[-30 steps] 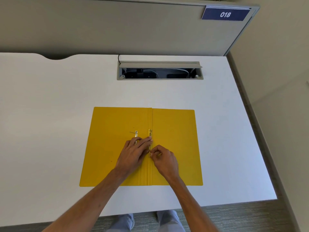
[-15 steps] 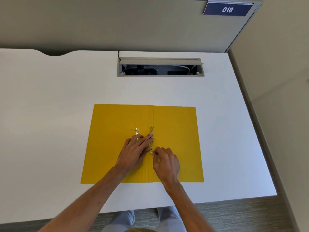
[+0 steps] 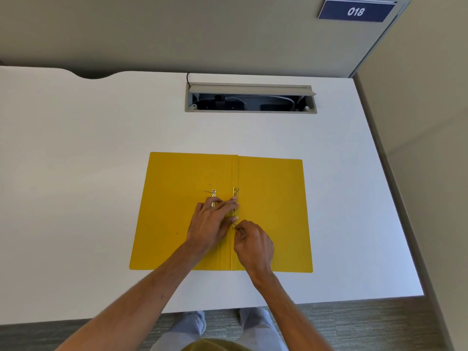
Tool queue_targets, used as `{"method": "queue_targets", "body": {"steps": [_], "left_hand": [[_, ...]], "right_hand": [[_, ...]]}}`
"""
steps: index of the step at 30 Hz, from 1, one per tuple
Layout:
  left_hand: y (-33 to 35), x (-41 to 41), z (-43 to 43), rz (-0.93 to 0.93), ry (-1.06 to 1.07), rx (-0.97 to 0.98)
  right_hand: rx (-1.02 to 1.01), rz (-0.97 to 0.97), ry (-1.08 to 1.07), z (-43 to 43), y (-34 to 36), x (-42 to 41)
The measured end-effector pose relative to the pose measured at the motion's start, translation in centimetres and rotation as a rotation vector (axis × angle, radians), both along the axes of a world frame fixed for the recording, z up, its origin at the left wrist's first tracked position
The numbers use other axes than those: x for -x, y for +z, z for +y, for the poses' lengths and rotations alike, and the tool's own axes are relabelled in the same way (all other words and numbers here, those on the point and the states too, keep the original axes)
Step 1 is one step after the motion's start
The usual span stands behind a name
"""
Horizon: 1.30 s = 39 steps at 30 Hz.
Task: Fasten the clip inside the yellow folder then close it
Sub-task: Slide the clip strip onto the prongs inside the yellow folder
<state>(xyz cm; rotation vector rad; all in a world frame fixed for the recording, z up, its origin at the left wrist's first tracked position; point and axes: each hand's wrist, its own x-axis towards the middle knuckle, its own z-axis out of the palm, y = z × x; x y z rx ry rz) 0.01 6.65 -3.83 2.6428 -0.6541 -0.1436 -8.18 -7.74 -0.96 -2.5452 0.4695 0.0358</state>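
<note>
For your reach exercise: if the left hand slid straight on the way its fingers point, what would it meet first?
The left hand points up-right across the yellow folder; its fingertips already touch the clip strip on the spine.

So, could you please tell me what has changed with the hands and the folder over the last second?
The right hand crept up along the spine, bringing its pinched fingertips to the near end of the metal clip strip. The left hand kept pressing flat on that strip. The yellow folder stayed open on the white desk, and the loose clip piece stayed put.

White desk (image 3: 76,173) against a beige partition (image 3: 177,29) — grey carpet (image 3: 367,325) below.
</note>
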Motion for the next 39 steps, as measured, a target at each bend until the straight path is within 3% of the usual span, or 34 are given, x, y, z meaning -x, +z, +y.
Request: {"method": "queue_targets", "body": {"steps": [9,24,32,39], "left_hand": [[-0.1,0.3,-0.2,0.002,0.017,-0.022],[-0.4,0.7,0.1,-0.044,0.006,0.003],[-0.5,0.9,0.1,-0.041,0.012,0.029],[-0.6,1.0,-0.2,-0.054,0.006,0.025]], "right_hand": [[-0.055,0.002,-0.041,1.6,0.2,0.2],[0.047,-0.063,0.069,0.3,-0.3,1.6],[-0.053,-0.009,-0.062,-1.7,-0.3,2.4],[-0.169,-0.007,-0.101,-4.1,0.6,-2.3]]}}
